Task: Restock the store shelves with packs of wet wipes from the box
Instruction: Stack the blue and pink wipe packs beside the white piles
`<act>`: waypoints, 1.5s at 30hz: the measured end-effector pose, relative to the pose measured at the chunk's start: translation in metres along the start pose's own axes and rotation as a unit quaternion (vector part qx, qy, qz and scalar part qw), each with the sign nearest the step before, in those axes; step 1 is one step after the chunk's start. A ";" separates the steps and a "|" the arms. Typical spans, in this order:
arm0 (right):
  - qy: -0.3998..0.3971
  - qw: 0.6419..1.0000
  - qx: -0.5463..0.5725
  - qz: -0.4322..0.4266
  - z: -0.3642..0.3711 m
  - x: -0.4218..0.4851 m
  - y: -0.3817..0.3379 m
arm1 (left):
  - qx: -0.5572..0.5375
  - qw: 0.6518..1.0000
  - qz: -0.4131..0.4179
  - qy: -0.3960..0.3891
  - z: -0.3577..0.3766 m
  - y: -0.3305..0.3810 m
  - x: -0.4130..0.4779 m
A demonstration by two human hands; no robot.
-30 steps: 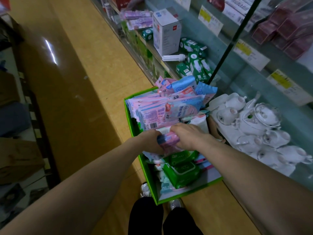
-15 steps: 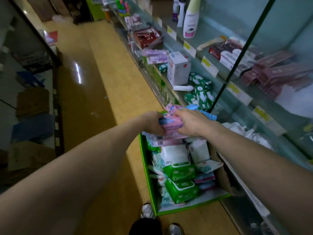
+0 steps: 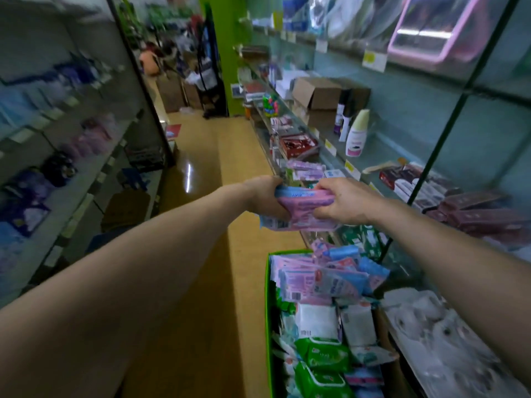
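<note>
A small stack of pink and blue wet wipe packs [image 3: 301, 208] is held up in front of me at chest height, above the aisle floor. My left hand [image 3: 263, 198] grips its left end and my right hand [image 3: 343, 199] grips its right end. Below them on the floor stands the green box [image 3: 267, 311], full of pink, blue, white and green wipe packs [image 3: 319, 282]. It sits right against the glass shelves [image 3: 339, 156] on my right, where similar pink packs [image 3: 306, 169] lie just beyond my hands.
The right-hand shelves hold cardboard boxes [image 3: 316, 93], bottles [image 3: 356, 133], dark red boxes [image 3: 471, 205] and white teaware [image 3: 425, 314] low down. Another shelf unit [image 3: 57, 156] lines the left. The wooden aisle floor [image 3: 201, 156] runs ahead to cartons at the far end.
Both hands lifted the stack of packs out of the box and raised it to shelf height. My view swung up from the box to look along the aisle.
</note>
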State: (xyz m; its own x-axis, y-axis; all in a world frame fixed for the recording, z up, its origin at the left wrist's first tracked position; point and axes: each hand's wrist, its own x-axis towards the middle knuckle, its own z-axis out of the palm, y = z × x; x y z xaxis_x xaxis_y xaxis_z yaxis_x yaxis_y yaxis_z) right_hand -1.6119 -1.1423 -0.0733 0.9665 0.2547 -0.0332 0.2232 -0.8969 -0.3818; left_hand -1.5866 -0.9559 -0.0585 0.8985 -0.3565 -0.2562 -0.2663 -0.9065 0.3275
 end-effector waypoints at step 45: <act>0.042 0.763 0.053 -0.643 -0.041 0.019 -0.785 | 0.072 0.785 -0.468 0.400 -0.318 -0.331 -0.621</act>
State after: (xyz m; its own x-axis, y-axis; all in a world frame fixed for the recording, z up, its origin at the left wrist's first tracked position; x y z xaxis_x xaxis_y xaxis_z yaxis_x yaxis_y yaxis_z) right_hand -1.7636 -0.4484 0.2632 -0.0372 0.8716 0.4887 0.9865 0.1101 -0.1213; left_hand -1.9456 -0.3623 0.2813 0.6400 0.6850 0.3482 0.6561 -0.7230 0.2163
